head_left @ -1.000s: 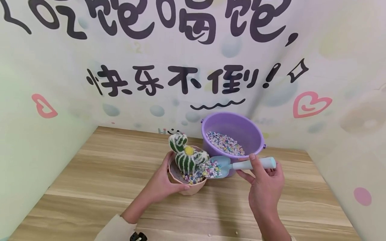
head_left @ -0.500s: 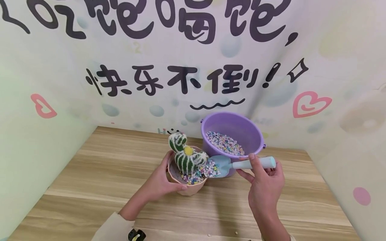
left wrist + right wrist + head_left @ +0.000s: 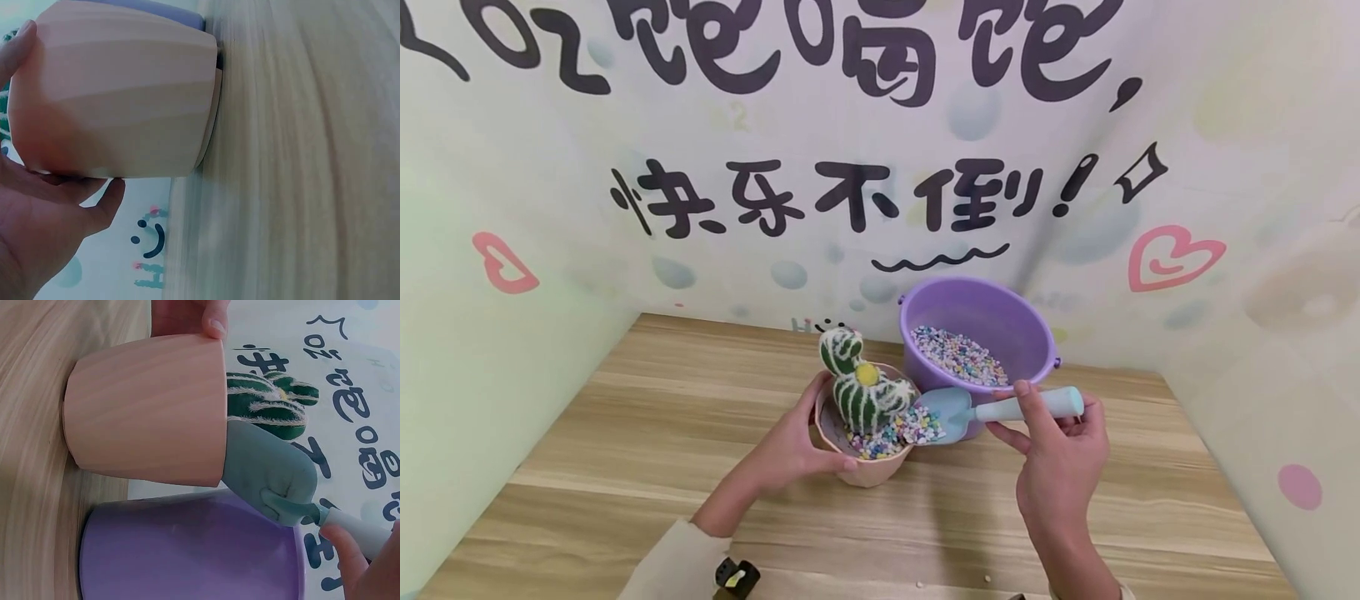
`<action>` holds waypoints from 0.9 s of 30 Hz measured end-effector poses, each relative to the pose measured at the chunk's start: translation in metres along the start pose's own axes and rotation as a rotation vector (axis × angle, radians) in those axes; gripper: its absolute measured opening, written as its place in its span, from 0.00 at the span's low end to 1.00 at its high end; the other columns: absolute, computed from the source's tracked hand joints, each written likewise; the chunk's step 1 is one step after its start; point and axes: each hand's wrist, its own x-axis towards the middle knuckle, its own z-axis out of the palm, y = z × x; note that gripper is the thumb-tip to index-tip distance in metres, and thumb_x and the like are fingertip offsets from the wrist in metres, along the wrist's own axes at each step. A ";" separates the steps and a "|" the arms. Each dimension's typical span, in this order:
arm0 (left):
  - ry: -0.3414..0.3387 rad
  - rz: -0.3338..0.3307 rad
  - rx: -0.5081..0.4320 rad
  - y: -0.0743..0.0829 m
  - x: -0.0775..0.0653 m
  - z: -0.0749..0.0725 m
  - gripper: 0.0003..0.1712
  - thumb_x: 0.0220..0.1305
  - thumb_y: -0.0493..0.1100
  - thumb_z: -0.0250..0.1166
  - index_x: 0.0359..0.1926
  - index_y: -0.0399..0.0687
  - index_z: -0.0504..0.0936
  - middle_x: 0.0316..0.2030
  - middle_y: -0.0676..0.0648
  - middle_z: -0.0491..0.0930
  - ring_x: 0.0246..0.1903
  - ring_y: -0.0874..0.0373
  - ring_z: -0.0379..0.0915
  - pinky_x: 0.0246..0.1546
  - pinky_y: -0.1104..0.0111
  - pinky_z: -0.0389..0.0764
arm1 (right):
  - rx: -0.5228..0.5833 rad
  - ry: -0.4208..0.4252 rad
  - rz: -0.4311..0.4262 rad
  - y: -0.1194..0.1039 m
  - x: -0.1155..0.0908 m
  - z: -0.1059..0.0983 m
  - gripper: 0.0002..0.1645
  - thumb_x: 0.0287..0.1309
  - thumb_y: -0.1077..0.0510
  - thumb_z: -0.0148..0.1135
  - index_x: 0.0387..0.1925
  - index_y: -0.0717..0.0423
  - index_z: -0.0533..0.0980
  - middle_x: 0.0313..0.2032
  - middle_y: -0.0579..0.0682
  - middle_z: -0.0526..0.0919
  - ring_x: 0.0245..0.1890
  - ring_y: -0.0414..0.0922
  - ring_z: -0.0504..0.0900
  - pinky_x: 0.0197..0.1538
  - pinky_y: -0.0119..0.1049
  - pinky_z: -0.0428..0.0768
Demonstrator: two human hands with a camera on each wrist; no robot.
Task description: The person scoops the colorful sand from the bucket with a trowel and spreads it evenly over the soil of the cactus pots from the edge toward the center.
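A green cactus (image 3: 859, 403) with white fuzzy ridges and a yellow ball stands in a pale pink flowerpot (image 3: 147, 412). Colourful pebbles (image 3: 880, 443) lie around its base on the near right side. My left hand (image 3: 790, 446) grips the pot's left side, thumb on the near rim and fingers around the far side. My right hand (image 3: 1063, 462) holds a light blue hand shovel (image 3: 272, 465) by its handle. The blade tilts down over the pot's right rim, with pebbles at its tip and partly sliding among those in the pot.
A purple bucket (image 3: 981, 300), part filled with the same pebbles, stands behind and right of the pot, close to the shovel. A few loose pebbles (image 3: 987, 578) lie on the wooden table (image 3: 647, 450) near its front. A printed backdrop (image 3: 760, 275) rises behind.
Pebbles have slid down the shovel blade toward the pot, leaving more of the blade bare. Both hands keep nearly the same places; the left thumb shifts slightly left.
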 end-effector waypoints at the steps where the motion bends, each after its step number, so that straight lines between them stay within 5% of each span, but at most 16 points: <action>1: -0.005 0.005 -0.006 0.000 0.000 -0.001 0.72 0.43 0.49 0.81 0.77 0.49 0.39 0.75 0.39 0.47 0.71 0.41 0.50 0.69 0.47 0.55 | 0.004 -0.004 -0.008 0.000 0.000 0.000 0.18 0.52 0.66 0.71 0.35 0.64 0.67 0.27 0.56 0.83 0.29 0.52 0.88 0.28 0.50 0.83; 27: -0.137 0.092 -0.079 -0.007 0.010 -0.018 0.71 0.45 0.46 0.79 0.77 0.43 0.37 0.76 0.39 0.41 0.74 0.41 0.40 0.70 0.45 0.49 | -0.123 -0.138 -0.182 -0.007 -0.003 0.014 0.20 0.51 0.66 0.72 0.36 0.61 0.67 0.32 0.57 0.85 0.30 0.49 0.88 0.28 0.41 0.84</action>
